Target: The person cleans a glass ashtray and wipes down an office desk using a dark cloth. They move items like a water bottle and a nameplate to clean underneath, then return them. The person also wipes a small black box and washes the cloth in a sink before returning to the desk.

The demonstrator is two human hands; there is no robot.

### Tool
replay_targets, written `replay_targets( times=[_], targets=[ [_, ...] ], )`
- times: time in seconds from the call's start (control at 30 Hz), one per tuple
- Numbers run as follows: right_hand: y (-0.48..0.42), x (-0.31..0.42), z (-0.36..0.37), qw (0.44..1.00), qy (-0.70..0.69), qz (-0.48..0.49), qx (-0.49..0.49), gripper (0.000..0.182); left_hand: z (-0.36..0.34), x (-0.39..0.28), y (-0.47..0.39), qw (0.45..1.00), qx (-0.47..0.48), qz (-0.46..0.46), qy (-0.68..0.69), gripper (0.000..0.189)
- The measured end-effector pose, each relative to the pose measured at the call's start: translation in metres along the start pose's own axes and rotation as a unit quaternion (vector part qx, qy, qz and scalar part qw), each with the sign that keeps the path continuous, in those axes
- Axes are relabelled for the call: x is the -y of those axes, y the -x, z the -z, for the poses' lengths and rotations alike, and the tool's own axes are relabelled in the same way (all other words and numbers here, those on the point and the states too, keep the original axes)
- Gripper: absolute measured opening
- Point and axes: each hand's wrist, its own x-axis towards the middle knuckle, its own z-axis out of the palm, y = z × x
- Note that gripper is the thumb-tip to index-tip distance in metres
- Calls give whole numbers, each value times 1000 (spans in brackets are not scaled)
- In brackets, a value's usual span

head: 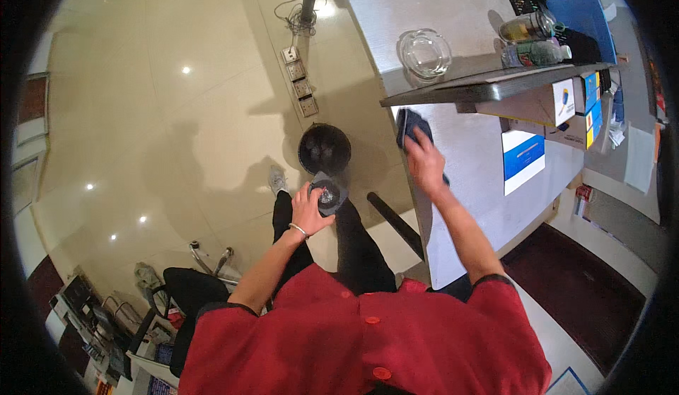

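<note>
In my left hand (309,209) is a dark grey, square-edged dish (337,182) with a round hollow, held by its near side over my legs. Something small and pale glints inside the hollow, too blurred to name. My right hand (425,164) presses a folded dark blue cloth (411,124) against the left edge of the light grey desk (467,167). Beyond the left hand, a round black waste bin (323,148) stands on the floor; the dish overlaps its near rim in view. What the bin holds is too dark to make out.
A glass ashtray (425,54) sits above the dark raised shelf edge (477,90), with bottles (533,54) farther right. A blue-and-white box (524,161) rests on the desk. On the floor lie a power strip (301,87) and tangled cable (297,18). A black chair (193,289) stands at left.
</note>
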Motion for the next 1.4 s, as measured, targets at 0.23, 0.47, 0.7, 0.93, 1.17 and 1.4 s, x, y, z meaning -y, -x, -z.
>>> replay_targets(
  times=[0.23,0.47,0.7,0.93,1.17,1.4],
  targets=[
    [114,99,-51,968,-165,-100,157,34,-25,62,-38,997,37,58,37,72],
    [92,73,-225,536,-541,-598,252,26,-86,122,-81,984,60,104,131,73],
    [111,49,-353,200,-685,-659,238,26,-168,183,-116,948,138,233,166,86],
    [108,20,-417,171,-709,-660,180,18,-188,206,-164,914,229,226,249,91],
    [126,26,-417,89,-679,-723,90,28,-224,226,-136,911,95,235,326,90],
    [176,45,-451,375,-803,-450,112,31,-204,214,-86,438,-3,502,745,42]
  ],
)
